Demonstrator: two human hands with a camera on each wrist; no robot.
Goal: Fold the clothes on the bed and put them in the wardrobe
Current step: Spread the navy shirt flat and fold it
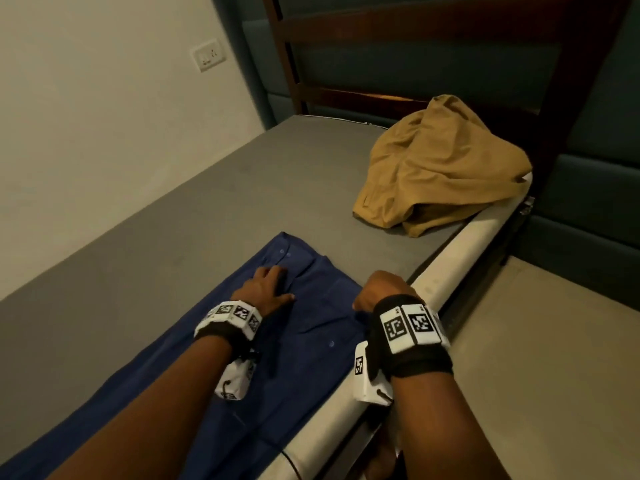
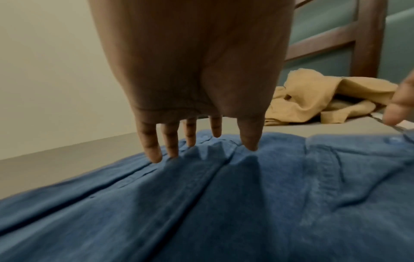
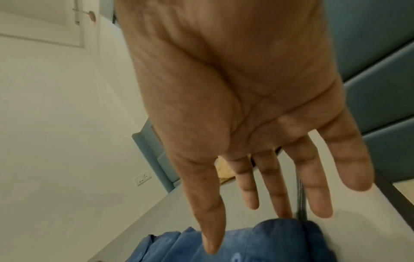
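A blue buttoned garment (image 1: 322,327) lies spread flat on the grey mattress (image 1: 207,220), near its right edge. My left hand (image 1: 268,285) rests on the garment's upper part; in the left wrist view its straight fingers (image 2: 154,152) touch the blue cloth (image 2: 224,203) and bunch it slightly. My right hand (image 1: 381,289) hovers over the garment's right border by the bed edge. Its fingers (image 3: 277,195) are spread and straight above the blue cloth (image 3: 257,244), holding nothing. A crumpled tan garment (image 1: 440,168) lies farther up the bed near the headboard.
A dark wooden headboard (image 1: 415,36) stands at the far end, with padded teal wall panels behind. The white mattress side (image 1: 467,244) runs along the right, and a second grey surface (image 1: 536,341) lies beyond it. The wall on the left carries a socket (image 1: 209,57).
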